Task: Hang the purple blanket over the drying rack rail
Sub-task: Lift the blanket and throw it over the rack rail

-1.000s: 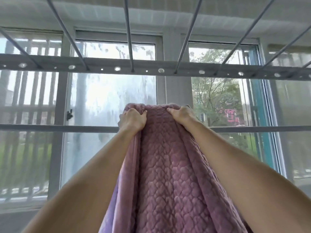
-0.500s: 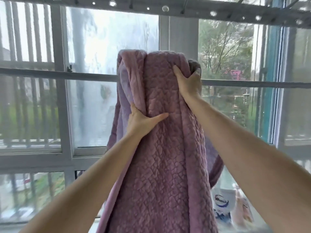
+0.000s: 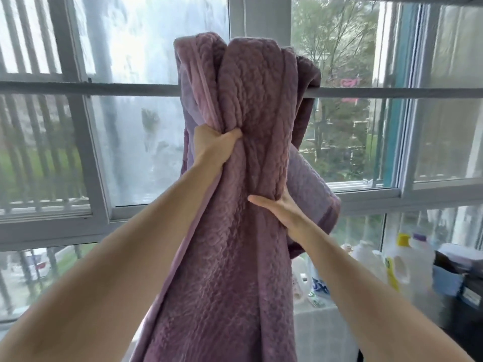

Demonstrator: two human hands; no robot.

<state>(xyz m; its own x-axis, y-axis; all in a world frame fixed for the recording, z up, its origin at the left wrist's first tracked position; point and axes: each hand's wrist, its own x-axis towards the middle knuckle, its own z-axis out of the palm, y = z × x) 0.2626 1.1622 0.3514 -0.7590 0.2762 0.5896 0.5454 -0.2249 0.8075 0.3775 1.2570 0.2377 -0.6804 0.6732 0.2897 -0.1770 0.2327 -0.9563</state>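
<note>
The purple quilted blanket [image 3: 251, 105] is bunched into thick folds and draped over the grey horizontal rail [image 3: 91, 88], its top rising above the rail and part of it hanging down behind. My left hand [image 3: 213, 148] clutches a fold on the blanket's left side below the rail. My right hand [image 3: 283, 211] is lower, thumb spread across the front and fingers tucked into a fold on the right. The long front part of the blanket hangs down between my arms out of the frame.
Windows with grey frames [image 3: 78, 126] fill the wall behind the rail. Several detergent bottles [image 3: 400, 259] stand at the lower right on a surface below the sill. A dark box [image 3: 467, 280] sits at the far right.
My right hand has left the blanket's top at the rail and dropped to a lower fold. My left hand now grips the left fold tighter. The view has tilted downward.
</note>
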